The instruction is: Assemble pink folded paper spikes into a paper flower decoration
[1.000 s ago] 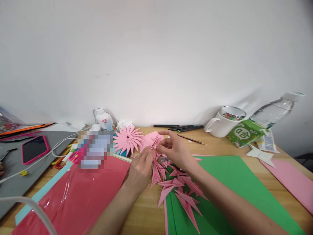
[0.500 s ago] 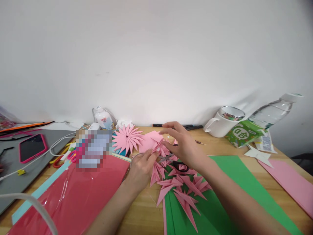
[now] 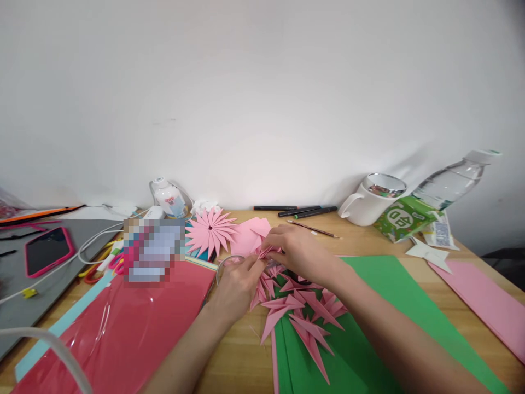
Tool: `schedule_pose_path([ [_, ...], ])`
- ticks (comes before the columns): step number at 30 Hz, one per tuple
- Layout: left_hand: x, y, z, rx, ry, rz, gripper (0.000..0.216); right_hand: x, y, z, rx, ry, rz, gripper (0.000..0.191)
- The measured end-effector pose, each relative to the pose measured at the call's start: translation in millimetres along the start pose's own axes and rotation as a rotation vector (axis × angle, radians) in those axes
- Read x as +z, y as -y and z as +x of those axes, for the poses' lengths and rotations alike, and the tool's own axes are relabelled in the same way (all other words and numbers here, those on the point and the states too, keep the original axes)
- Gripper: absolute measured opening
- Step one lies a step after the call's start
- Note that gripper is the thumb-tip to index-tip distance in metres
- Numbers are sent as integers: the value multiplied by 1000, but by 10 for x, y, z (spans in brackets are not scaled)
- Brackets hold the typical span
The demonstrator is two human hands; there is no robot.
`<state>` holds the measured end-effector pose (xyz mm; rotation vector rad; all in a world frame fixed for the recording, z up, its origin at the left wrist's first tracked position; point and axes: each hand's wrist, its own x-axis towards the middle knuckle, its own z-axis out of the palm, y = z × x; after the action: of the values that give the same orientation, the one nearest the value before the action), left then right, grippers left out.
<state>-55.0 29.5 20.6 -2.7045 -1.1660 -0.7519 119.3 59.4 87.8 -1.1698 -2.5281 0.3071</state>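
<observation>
Between my two hands is a small folded piece of pink paper (image 3: 264, 253), mostly covered by my fingers. My left hand (image 3: 240, 279) pinches it from the lower left. From the upper right, my right hand (image 3: 293, 249) has its fingers closed on the same piece. Several pointed pink folded paper pieces (image 3: 311, 334) lie just below, partly on green sheets (image 3: 381, 306). Left of my hands sits a round pink pleated paper rosette (image 3: 210, 229), beside flat pink paper (image 3: 246, 235). Scissors under my right hand are almost wholly hidden.
Red sheets in clear wrapping (image 3: 135, 317) and a phone (image 3: 49, 251) lie to the left. Black pens (image 3: 301, 210) and a pencil (image 3: 314, 227) rest by the wall. A white mug (image 3: 373, 200), a green packet (image 3: 404, 219) and a tilted water bottle (image 3: 451, 178) stand at the right.
My right hand has come down and left, its spread fingers closing on the folded pink paper. My left hand keeps its pinch. The view has shifted slightly.
</observation>
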Motion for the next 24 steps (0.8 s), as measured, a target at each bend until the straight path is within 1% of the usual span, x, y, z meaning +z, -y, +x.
schedule_pose_path([
  [6,9,3,-3,-7,18,-3,20,8,26,-1,26,12,-3,11],
  [14,-8,10,0,3,24,-3,21,25,21,10,46,37,-72,12],
  [24,-5,12,-3,-26,35,-61,21,40,10,7,-11,64,-137,16],
])
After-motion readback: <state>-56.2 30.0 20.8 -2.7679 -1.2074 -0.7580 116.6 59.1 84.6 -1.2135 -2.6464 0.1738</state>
